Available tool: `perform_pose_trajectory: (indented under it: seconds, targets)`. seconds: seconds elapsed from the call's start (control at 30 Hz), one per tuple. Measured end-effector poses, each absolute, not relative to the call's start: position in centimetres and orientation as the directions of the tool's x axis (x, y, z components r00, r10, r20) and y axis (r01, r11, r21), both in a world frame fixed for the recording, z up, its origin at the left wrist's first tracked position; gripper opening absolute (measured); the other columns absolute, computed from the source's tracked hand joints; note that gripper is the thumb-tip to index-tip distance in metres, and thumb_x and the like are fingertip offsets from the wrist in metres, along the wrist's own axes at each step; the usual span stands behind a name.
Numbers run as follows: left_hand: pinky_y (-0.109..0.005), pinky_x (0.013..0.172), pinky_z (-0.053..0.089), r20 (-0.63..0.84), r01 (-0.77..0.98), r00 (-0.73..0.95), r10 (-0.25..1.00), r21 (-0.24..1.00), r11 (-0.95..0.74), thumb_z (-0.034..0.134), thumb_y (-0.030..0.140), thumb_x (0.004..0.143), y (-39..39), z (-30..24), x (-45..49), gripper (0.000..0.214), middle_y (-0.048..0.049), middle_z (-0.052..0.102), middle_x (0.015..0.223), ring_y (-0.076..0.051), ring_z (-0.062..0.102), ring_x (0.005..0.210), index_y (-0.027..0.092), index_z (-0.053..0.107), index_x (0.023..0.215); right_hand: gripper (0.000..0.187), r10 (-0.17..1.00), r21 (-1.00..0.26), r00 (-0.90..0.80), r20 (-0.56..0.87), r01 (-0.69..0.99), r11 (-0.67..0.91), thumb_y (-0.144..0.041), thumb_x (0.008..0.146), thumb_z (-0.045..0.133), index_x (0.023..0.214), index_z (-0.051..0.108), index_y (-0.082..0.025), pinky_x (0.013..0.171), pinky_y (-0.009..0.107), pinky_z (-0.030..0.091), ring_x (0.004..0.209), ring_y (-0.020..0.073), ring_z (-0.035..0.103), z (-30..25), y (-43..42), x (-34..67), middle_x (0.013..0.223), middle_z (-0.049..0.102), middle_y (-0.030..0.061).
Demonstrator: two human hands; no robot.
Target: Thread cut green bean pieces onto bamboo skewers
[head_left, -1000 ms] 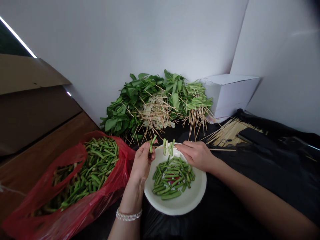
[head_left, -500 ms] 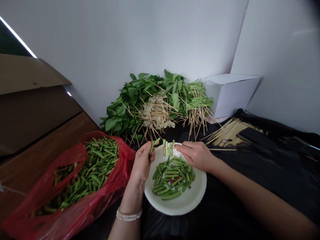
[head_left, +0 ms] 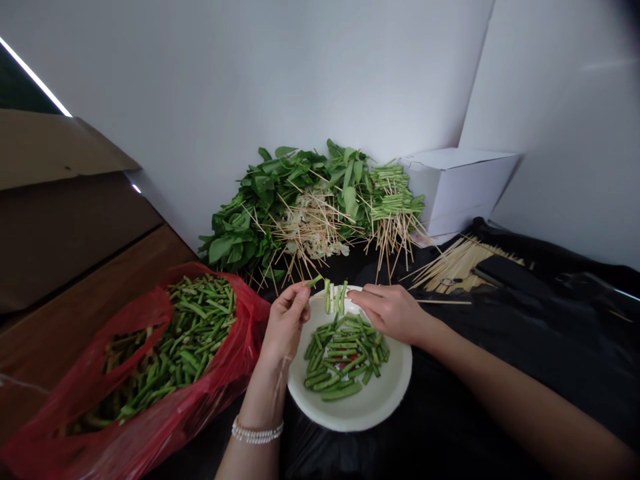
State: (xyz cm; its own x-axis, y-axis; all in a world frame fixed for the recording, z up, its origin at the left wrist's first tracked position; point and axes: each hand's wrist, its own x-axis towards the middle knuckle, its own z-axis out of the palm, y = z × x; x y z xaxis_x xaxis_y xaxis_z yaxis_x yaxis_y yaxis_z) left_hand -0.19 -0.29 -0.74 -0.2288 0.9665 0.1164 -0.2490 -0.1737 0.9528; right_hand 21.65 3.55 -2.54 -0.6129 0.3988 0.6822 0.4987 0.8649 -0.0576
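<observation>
Now the left hand [head_left: 286, 320] pinches a short green bean piece [head_left: 315, 281] between thumb and forefinger, while the right hand [head_left: 391, 311] curls closed around a bamboo skewer [head_left: 444, 301] threaded with similar pieces [head_left: 334, 297], just above a white bowl [head_left: 395, 393] of cut beans [head_left: 345, 353]. A red plastic bag [head_left: 150, 427] of beans [head_left: 170, 347] sits at nine o'clock.

Heaped leafy greens [head_left: 260, 207], 12 o'clock; white cardboard box [head_left: 457, 190], 1 o'clock; black plastic sheeting [head_left: 530, 360], 3 o'clock; wooden tabletop [head_left: 95, 280], 9 o'clock; brown cardboard flap [head_left: 50, 147], 10 o'clock.
</observation>
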Motion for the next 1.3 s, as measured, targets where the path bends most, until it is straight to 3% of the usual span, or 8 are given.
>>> perform_pose_trajectory:
  seconds: [0.27,0.47,0.63,0.87,1.13,1.3]
  targets:
    - [-0.015,0.05,0.038,0.043,-0.3,-0.212,0.976,0.948,-0.107,0.075,0.043,0.074,-0.46,-0.66,-0.08,0.033,0.0028,0.059,0.06,-0.005,0.05,0.051,0.014,0.071,0.089,0.03,0.409,-0.094,-0.596,0.691,0.487,0.868,-0.023,0.1,0.038,0.11,0.066,-0.015,0.063,0.024,0.044,0.069,0.0122,0.059,-2.69,3.64,21.64,0.08,0.064,0.0035]
    - [-0.014,0.051,0.042,-0.011,-0.398,-0.256,0.967,0.912,-0.095,0.084,0.036,0.063,-0.11,-0.65,-0.35,0.033,0.0005,0.064,0.065,-0.007,0.057,0.056,0.014,0.071,0.083,0.028,0.401,-0.116,-0.577,0.711,0.466,0.877,-0.019,0.098,0.04,0.112,0.064,-0.016,0.065,0.023,0.045,0.071,0.0119,0.059,-3.06,3.89,21.73,0.082,0.065,0.0034]
    - [-0.015,0.054,0.046,0.008,-0.41,-0.331,0.944,0.9,-0.151,0.085,0.036,0.063,-0.09,-0.72,-0.35,0.03,0.002,0.066,0.078,-0.007,0.061,0.062,0.016,0.069,0.08,0.028,0.423,-0.146,-0.535,0.731,0.483,0.863,-0.016,0.096,0.041,0.112,0.064,-0.015,0.066,0.023,0.046,0.072,0.0123,0.06,-3.06,3.94,21.76,0.083,0.065,0.0039]
    - [-0.013,0.054,0.046,0.04,-0.35,-0.339,0.94,0.922,-0.165,0.09,0.028,0.053,-0.4,-0.4,-0.16,0.032,0.0036,0.065,0.067,-0.004,0.058,0.055,0.015,0.072,0.076,0.028,0.411,-0.138,-0.529,0.742,0.479,0.867,-0.016,0.096,0.041,0.113,0.064,-0.015,0.066,0.023,0.047,0.072,0.0126,0.061,-3.17,3.99,21.78,0.084,0.066,0.0045]
    - [-0.013,0.052,0.044,-0.036,-0.391,-0.203,0.979,0.919,-0.047,0.089,0.025,0.056,-0.51,-0.65,-0.26,0.027,0.0032,0.063,0.059,-0.004,0.055,0.053,0.015,0.073,0.075,0.028,0.399,-0.15,-0.566,0.721,0.435,0.888,-0.016,0.096,0.04,0.112,0.063,-0.016,0.065,0.023,0.046,0.071,0.0124,0.059,-3.14,4.06,21.8,0.081,0.064,0.0036]
    - [-0.013,0.053,0.043,-0.055,-0.283,-0.112,0.992,0.959,0.021,0.089,0.027,0.057,-0.71,-0.64,0.17,0.027,0.0017,0.065,0.06,-0.004,0.055,0.052,0.014,0.073,0.075,0.029,0.379,-0.111,-0.599,0.706,0.434,0.894,-0.019,0.098,0.039,0.111,0.064,-0.014,0.064,0.024,0.046,0.07,0.0129,0.059,-2.91,3.87,21.65,0.08,0.063,0.004]
